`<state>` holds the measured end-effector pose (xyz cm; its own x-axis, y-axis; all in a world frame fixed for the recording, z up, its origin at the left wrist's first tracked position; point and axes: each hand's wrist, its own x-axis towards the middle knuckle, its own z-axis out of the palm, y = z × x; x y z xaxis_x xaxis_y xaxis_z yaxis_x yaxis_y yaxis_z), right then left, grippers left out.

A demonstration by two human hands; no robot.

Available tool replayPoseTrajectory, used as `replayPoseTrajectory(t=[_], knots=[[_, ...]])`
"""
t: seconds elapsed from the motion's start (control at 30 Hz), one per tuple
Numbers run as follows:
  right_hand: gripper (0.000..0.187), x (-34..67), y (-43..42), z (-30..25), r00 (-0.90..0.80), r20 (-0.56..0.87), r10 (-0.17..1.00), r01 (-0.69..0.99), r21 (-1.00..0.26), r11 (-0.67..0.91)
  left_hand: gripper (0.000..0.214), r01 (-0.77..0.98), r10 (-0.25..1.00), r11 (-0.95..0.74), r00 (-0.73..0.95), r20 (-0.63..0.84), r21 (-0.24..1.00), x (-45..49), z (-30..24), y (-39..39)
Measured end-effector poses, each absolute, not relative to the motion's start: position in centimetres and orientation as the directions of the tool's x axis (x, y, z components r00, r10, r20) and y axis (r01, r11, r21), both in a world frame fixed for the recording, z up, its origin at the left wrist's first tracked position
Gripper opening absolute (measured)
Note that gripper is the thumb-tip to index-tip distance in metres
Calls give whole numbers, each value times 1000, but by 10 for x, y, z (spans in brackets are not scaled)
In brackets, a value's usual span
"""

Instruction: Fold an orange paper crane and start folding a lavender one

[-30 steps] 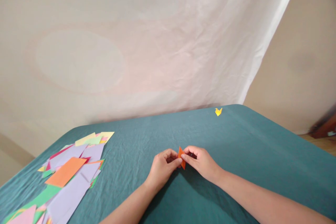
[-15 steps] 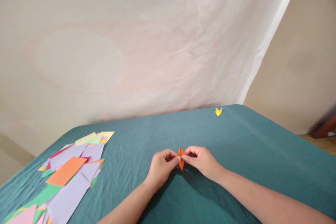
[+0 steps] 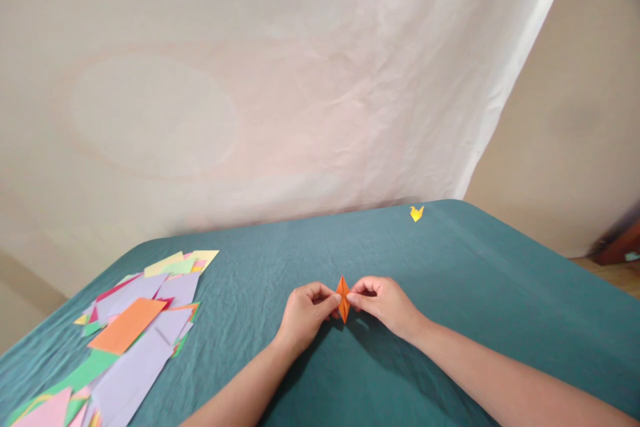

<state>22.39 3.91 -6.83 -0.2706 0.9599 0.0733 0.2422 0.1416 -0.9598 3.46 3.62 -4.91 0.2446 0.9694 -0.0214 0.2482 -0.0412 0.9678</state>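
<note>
A small folded orange paper point(image 3: 343, 300), shaped like a narrow upright diamond with a crease down its middle, is held between my two hands. My left hand point(image 3: 310, 310) pinches its left corner between thumb and fingers. On the opposite corner, my right hand point(image 3: 383, 303) has the same kind of pinch. The curled fingers behind the paper are partly hidden. Both hands are low over the green cloth, with shadows beneath them.
Loose coloured paper sheets point(image 3: 133, 377) lie in a spread pile at the left. A small yellow folded paper bird point(image 3: 417, 213) sits near the far edge of the cloth-covered table point(image 3: 260, 247). Behind hangs a pale sheet point(image 3: 300, 93).
Both hands keep their pinch on the orange paper, which has shifted very slightly left and up. The right thumb sits a little further toward the paper's right corner.
</note>
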Motion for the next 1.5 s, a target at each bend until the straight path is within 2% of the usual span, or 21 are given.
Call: replayPoseTrajectory(t=[0.23,0.37,0.47,0.6,0.73,0.87,1.17,1.3,1.5], knots=[[17,222,37,-66,-221,115,968,221,-961,164,16,202,992,-71,118,47,977,37,-52,33],[14,220,33,-62,-198,174,965,274,-935,225,17,252,980,-118,184,72,961,40,-52,29],[11,220,29,-58,-261,240,935,309,-897,316,21,278,972,-141,223,79,950,40,-50,28],[16,221,28,-52,-348,331,877,314,-840,442,25,197,933,-119,359,42,973,37,-49,30],[11,220,30,-55,-324,372,870,344,-810,475,29,113,913,-31,407,-17,993,34,-51,34],[9,220,32,-60,-275,395,877,331,-817,472,26,96,931,-20,363,-16,995,34,-55,36],[18,222,32,-60,-320,271,908,236,-906,353,37,-28,972,10,236,-3,1000,36,-59,38],[15,222,33,-60,-318,271,909,231,-907,351,23,17,959,34,280,-37,999,33,-55,38],[18,226,38,-67,-292,204,935,164,-952,258,31,-30,957,59,287,-48,998,29,-50,38]])
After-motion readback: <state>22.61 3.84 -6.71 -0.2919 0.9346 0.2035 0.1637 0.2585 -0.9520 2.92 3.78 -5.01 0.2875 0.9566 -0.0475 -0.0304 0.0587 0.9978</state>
